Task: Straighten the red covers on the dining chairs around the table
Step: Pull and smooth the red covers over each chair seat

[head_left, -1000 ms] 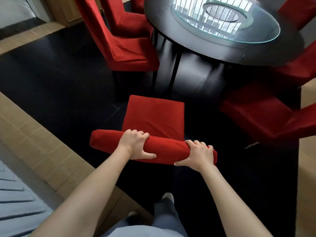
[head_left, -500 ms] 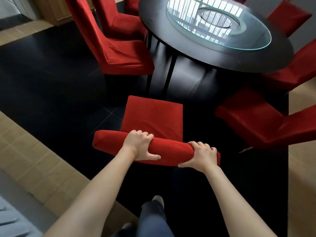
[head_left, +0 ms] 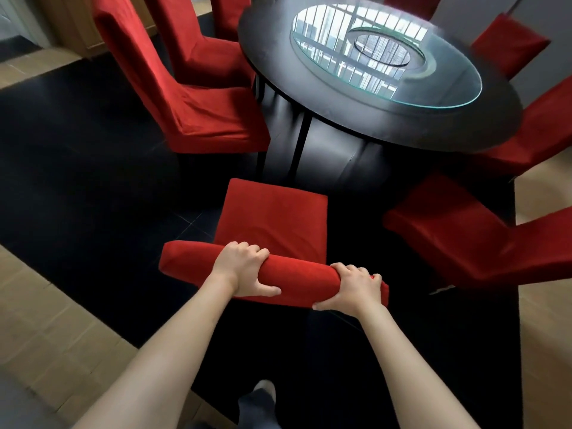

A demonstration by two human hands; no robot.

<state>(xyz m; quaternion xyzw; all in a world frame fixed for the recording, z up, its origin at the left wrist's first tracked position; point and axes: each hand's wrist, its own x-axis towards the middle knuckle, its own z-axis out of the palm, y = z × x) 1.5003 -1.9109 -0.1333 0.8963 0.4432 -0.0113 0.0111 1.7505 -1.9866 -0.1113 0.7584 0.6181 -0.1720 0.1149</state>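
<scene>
Red cover (head_left: pixel 272 218) on the nearest chair sits just in front of the person, short of the round black bench (head_left: pixel 387 125), with its seat pointing toward the bench. Both hands are clamped on the top edge of the chair's back (head_left: pixel 185 258): the left hand (head_left: pixel 244 269) grips near the middle, fingers curled over the front and thumb along the near side, and the right hand (head_left: pixel 353 287) grips the end farther from the bench's left-side chairs (head_left: pixel 192 106).

As a judgement, the cover is soft stretch fabric over a padded, stiff frame; it should slide and bunch readily, so tugging at the top corners or the seat hem would pull it smooth, while the chair itself is likely fairly heavy to shift.

The back's rear face and the chair legs are hidden beneath the top edge, so any slack or wrinkles there cannot be judged. Chairs to the right of the bench (head_left: pixel 483 243) are cut off by the frame, and their covers look possibly creased, though the dim light makes that uncertain.
</scene>
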